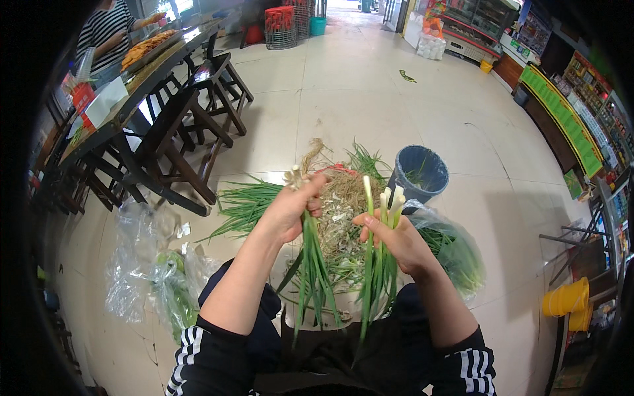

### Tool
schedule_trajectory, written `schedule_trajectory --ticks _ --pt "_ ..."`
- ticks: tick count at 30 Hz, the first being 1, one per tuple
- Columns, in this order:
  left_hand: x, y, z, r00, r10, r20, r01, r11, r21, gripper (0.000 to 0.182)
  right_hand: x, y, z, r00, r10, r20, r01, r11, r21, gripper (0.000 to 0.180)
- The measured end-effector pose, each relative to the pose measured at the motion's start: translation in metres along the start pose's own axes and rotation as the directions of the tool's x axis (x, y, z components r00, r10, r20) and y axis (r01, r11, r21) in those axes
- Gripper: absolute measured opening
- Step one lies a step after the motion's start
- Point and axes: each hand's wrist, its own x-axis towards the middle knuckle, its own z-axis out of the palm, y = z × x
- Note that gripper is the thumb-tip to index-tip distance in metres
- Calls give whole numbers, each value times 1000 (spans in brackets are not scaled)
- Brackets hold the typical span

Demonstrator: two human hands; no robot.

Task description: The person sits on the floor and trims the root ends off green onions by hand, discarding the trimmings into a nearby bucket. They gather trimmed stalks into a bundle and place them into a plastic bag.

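Observation:
My left hand (297, 208) is closed round a bunch of green onions (311, 257), their pale bulbs above the fist and green leaves hanging down. My right hand (391, 232) grips several green onions (379, 247) with clean white ends pointing up. Between and beyond the hands lies a heap of roots and peeled skins (337, 222) on the floor. More green onions (252, 203) lie left of the heap. To its right stands a blue-grey bucket (421, 173) with some green scraps inside, and beside it a clear plastic bag of green onions (455, 252).
Plastic bags (133, 262), one holding green vegetables (173, 292), lie on the floor at left. A long wooden table (111, 121) with dark stools (168, 123) stands at upper left, a person in a striped top behind it. Yellow buckets (565, 297) are at right.

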Motion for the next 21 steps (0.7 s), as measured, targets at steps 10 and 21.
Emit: schedule_trajectory --ticks 10,21 --pt "4 -23 2 925 -8 379 110 962 -249 32 12 21 23 988 -156 -17 155 952 264 14" --pt "-5 -16 11 923 56 381 55 960 -274 41 11 14 17 995 -45 94 13 947 320 12"
